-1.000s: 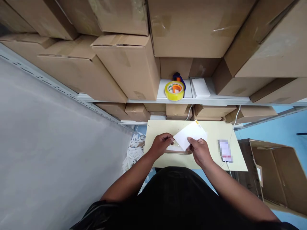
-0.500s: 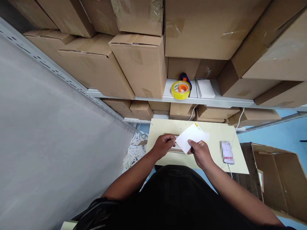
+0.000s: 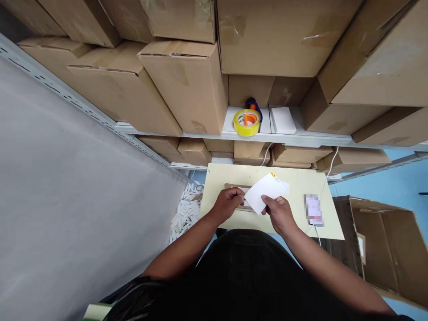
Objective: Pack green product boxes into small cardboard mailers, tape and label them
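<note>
My right hand (image 3: pixel 279 211) pinches a white label (image 3: pixel 265 191) by its lower right side, thumb on top. The label is held tilted, with a small yellow logo and tiny print at its upper corner. At its left corner, my left hand (image 3: pixel 229 204) is closed, its thumb and fingertips pinched at the label's edge. Beneath the hands a flat cardboard box (image 3: pixel 229 186) lies on the pale yellow table (image 3: pixel 220 174), partly hidden by the label and my left hand. Another white piece of paper (image 3: pixel 286 186) shows behind the label's right side.
A phone (image 3: pixel 313 208) with a cable lies on the table's right. Cardboard boxes (image 3: pixel 187 84) fill the shelves ahead, with a tape roll on a dispenser (image 3: pixel 246 129) and a white stack (image 3: pixel 283 120) at the shelf edge. White scraps (image 3: pixel 185 211) lie left; a large open carton (image 3: pixel 377 249) stands right.
The view has shifted slightly, so the shelves and table sit a little further left and up. Both hands keep their hold on the label, which looks slightly more bent.
</note>
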`<state>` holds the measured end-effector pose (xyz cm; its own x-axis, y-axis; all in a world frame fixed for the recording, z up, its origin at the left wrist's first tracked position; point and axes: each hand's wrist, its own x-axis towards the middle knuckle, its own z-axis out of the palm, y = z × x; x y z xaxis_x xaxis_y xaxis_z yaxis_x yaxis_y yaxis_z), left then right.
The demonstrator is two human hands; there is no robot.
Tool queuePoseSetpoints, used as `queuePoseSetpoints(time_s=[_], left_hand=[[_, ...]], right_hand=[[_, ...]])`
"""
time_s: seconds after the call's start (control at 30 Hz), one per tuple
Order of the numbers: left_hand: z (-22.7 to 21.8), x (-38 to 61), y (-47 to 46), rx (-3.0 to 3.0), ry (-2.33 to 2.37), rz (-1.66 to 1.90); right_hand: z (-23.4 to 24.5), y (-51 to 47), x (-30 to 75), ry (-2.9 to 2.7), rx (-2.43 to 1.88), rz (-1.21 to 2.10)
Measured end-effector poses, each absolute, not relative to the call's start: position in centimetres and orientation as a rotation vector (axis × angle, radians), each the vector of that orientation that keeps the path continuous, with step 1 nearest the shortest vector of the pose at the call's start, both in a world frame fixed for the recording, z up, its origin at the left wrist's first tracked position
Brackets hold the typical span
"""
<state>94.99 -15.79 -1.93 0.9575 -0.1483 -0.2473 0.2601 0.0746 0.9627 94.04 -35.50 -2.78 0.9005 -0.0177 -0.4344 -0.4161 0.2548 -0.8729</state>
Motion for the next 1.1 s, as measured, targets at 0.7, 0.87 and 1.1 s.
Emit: queuePoseSetpoints(time_s=[0.7,0.87,1.1], left_hand=[[-3.2,94.7,-16.6,1.454,0.070,-0.332],[-3.5,95.1,-16.5,1.536,0.099,-0.180],[-3.5,94.8,-16.5,1.656,-0.024,-0.125]], right_hand=[[-4.8,-36.2,94.1,0.442,-1.297,0.413],[-5.8,-36.9,94.3,0.527,-1.613,0.081],[-2.6,-33.9,94.3,-0.101,-1.761,0.225]])
